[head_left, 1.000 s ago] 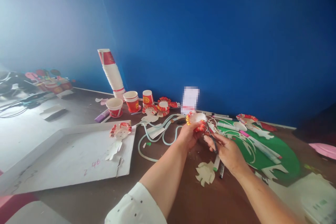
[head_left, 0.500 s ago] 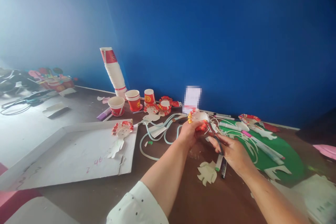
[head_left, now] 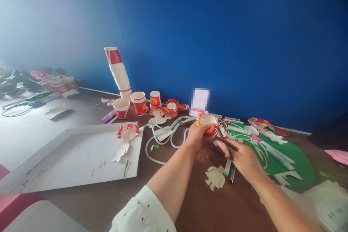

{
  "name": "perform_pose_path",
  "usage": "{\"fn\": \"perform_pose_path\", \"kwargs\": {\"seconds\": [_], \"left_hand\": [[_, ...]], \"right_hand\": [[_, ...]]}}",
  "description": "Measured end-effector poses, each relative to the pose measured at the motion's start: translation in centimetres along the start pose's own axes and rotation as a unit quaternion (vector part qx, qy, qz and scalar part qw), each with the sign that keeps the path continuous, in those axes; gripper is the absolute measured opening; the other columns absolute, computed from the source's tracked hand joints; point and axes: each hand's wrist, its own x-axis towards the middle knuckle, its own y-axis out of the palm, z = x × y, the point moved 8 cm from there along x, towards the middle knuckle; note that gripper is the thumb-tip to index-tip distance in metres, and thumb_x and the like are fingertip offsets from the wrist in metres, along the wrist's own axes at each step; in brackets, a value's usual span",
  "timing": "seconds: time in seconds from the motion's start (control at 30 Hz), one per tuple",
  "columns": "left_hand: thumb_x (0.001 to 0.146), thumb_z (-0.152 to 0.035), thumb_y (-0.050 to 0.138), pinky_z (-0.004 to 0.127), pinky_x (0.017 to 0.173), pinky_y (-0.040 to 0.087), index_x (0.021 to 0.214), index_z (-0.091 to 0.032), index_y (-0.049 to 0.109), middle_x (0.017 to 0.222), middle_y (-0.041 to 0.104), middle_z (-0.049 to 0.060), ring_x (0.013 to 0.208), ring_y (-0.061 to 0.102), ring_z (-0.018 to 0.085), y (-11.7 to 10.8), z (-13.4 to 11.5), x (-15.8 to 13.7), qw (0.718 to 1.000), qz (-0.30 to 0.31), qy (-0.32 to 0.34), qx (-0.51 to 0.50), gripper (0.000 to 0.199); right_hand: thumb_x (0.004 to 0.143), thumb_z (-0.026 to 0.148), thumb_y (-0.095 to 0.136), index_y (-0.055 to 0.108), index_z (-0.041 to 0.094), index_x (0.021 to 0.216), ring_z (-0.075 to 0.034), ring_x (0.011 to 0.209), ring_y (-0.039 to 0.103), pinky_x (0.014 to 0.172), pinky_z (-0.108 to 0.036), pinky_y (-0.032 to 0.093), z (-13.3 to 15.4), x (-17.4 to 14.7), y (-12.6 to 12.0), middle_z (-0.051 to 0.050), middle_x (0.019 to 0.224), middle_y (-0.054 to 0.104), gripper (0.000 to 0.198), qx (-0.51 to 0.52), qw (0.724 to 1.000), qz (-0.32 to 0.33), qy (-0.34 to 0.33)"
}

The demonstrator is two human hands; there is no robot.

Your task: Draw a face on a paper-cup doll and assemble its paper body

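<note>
My left hand (head_left: 199, 134) is closed on a cut paper cup (head_left: 208, 119) whose red and yellow wall is snipped into a curled fringe around a white base. In my right hand (head_left: 237, 154) are dark-handled scissors (head_left: 227, 147), their blades against the cup's right edge. Fingers partly cover the handles. Just below my hands lie a cream paper cutout (head_left: 214, 177), a green-capped marker (head_left: 227, 168) and a black pen (head_left: 232, 173). A similar fringed cup figure (head_left: 129, 133) with a drawn face rests on the corner of the white box lid (head_left: 78, 159).
A leaning stack of paper cups (head_left: 119, 74) stands by the blue partition (head_left: 217, 36), near several red cups (head_left: 139, 103). Pale cables (head_left: 152, 159) loop across the table's middle. Markers (head_left: 277, 154) and paper scraps lie over a green mat (head_left: 301, 159) at right.
Both hands stay almost in place, the scissors still at the edge of the cup. The view has shifted very slightly.
</note>
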Motion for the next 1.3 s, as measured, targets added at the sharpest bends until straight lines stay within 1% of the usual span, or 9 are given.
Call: {"fn": "perform_pose_path", "kwargs": {"seconds": [0.17, 0.3, 0.37, 0.43, 0.7, 0.9, 1.0, 1.2, 1.3], "left_hand": [[0.064, -0.014, 0.071, 0.026, 0.064, 0.052, 0.082, -0.011, 0.067, 0.076, 0.068, 0.006, 0.061, 0.062, 0.012, -0.2, 0.2, 0.3, 0.999, 0.004, 0.012, 0.03, 0.019], [0.063, -0.016, 0.074, 0.026, 0.068, 0.052, 0.087, -0.012, 0.069, 0.081, 0.069, 0.007, 0.066, 0.063, 0.014, 0.1, 0.2, 0.4, 0.996, 0.038, 0.037, 0.077, 0.025], [0.063, -0.016, 0.076, 0.028, 0.07, 0.052, 0.088, -0.012, 0.069, 0.083, 0.069, 0.007, 0.068, 0.064, 0.015, 0.3, 0.4, 0.4, 0.994, 0.056, 0.036, 0.088, 0.027], [0.063, -0.017, 0.077, 0.029, 0.069, 0.053, 0.087, -0.011, 0.069, 0.082, 0.069, 0.008, 0.067, 0.063, 0.015, 0.4, 0.5, 0.3, 0.993, 0.063, 0.028, 0.092, 0.027], [0.065, -0.019, 0.077, 0.028, 0.068, 0.054, 0.087, -0.011, 0.068, 0.078, 0.068, 0.007, 0.064, 0.063, 0.014, 0.6, 0.8, 0.2, 0.994, 0.083, -0.01, 0.065, 0.025], [0.062, -0.019, 0.078, 0.028, 0.066, 0.054, 0.087, -0.011, 0.068, 0.083, 0.068, 0.009, 0.067, 0.063, 0.014, 0.6, 0.2, 0.0, 0.996, 0.067, -0.002, 0.057, 0.028], [0.062, -0.019, 0.079, 0.027, 0.064, 0.053, 0.085, -0.01, 0.067, 0.079, 0.067, 0.008, 0.063, 0.061, 0.013, 0.6, 0.1, 0.1, 0.996, 0.063, -0.001, 0.059, 0.028], [0.062, -0.018, 0.077, 0.027, 0.062, 0.051, 0.085, -0.011, 0.065, 0.076, 0.066, 0.006, 0.06, 0.059, 0.012, 0.6, 0.0, 0.0, 0.997, 0.062, -0.005, 0.054, 0.026], [0.061, -0.019, 0.077, 0.027, 0.063, 0.051, 0.085, -0.012, 0.065, 0.079, 0.067, 0.007, 0.064, 0.061, 0.013, 0.6, -0.1, 0.0, 0.997, 0.062, 0.003, 0.051, 0.028]], "right_hand": [[0.074, 0.06, 0.065, 0.076, 0.022, 0.093, -0.015, 0.058, 0.053, 0.057, -0.025, 0.041, 0.0, -0.2, 0.0, 0.002, 0.057, 0.06, 0.043, 0.017, 0.999, -0.004, 0.029], [0.073, 0.061, 0.066, 0.074, 0.024, 0.108, -0.017, 0.065, 0.06, 0.062, -0.026, 0.044, -0.8, -0.1, -0.2, 0.001, 0.069, 0.067, 0.051, 0.051, 0.997, 0.003, 0.053], [0.072, 0.062, 0.067, 0.073, 0.025, 0.112, -0.018, 0.068, 0.062, 0.063, -0.027, 0.045, -1.4, 0.0, -0.3, 0.001, 0.075, 0.069, 0.054, 0.062, 0.996, 0.002, 0.064], [0.071, 0.063, 0.067, 0.072, 0.026, 0.114, -0.019, 0.068, 0.062, 0.063, -0.027, 0.046, -1.8, 0.0, -0.5, 0.001, 0.075, 0.07, 0.056, 0.066, 0.995, -0.004, 0.072], [0.07, 0.065, 0.066, 0.076, 0.026, 0.106, -0.017, 0.059, 0.057, 0.056, -0.026, 0.043, -0.5, -0.2, -1.1, 0.002, 0.059, 0.062, 0.053, 0.026, 0.998, -0.025, 0.049], [0.073, 0.062, 0.065, 0.077, 0.026, 0.096, -0.016, 0.06, 0.055, 0.059, -0.026, 0.043, -0.2, -0.2, -1.3, 0.002, 0.06, 0.061, 0.045, 0.028, 0.999, -0.027, 0.025], [0.074, 0.062, 0.064, 0.077, 0.026, 0.088, -0.015, 0.059, 0.053, 0.058, -0.026, 0.042, -0.1, -0.2, -1.3, 0.002, 0.059, 0.059, 0.041, 0.02, 0.999, -0.025, 0.01], [0.073, 0.063, 0.064, 0.077, 0.026, 0.089, -0.015, 0.055, 0.05, 0.055, -0.027, 0.04, 0.5, -0.4, -1.4, 0.002, 0.057, 0.059, 0.043, 0.01, 0.999, -0.031, 0.013], [0.074, 0.062, 0.064, 0.077, 0.026, 0.08, -0.015, 0.056, 0.051, 0.055, -0.027, 0.041, 0.3, -0.3, -1.5, 0.001, 0.057, 0.059, 0.039, -0.002, 0.999, -0.032, 0.011]]}}
